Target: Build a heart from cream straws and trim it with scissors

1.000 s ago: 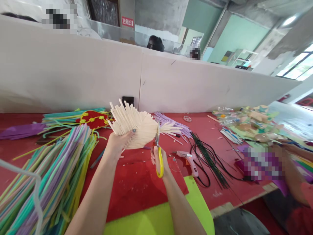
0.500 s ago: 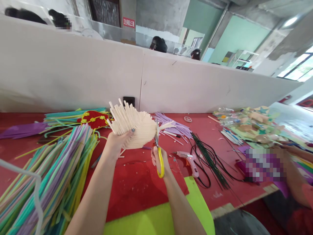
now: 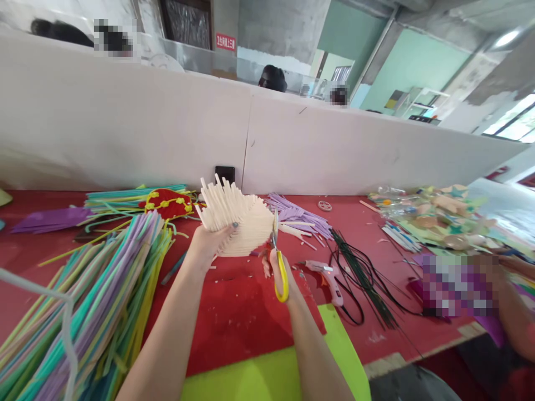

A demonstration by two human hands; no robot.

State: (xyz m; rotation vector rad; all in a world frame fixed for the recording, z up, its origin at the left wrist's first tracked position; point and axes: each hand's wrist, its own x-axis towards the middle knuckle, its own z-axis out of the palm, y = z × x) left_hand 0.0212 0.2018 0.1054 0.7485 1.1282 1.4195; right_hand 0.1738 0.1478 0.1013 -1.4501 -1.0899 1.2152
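Note:
My left hand grips a fan-shaped piece of cream-coloured strips, whose uneven ends stick up at the upper left. Yellow-handled scissors are in my right hand, fingers closed about the handles. Their blades point upward along the right edge of the cream piece. A few cream strip ends lie or hang just right of the blades; I cannot tell whether they are still attached. Both hands are above a red mat with small scraps on it.
A large bundle of coloured strips fills the left side. Right of my hands lie a pink glue gun, dark green wires and purple strips. A white partition stands behind. A co-worker's arm is at the far right.
The whole view has shifted slightly, so things appear a little further right. The scissor blades look more open, and the cream strip ends at their right have changed position.

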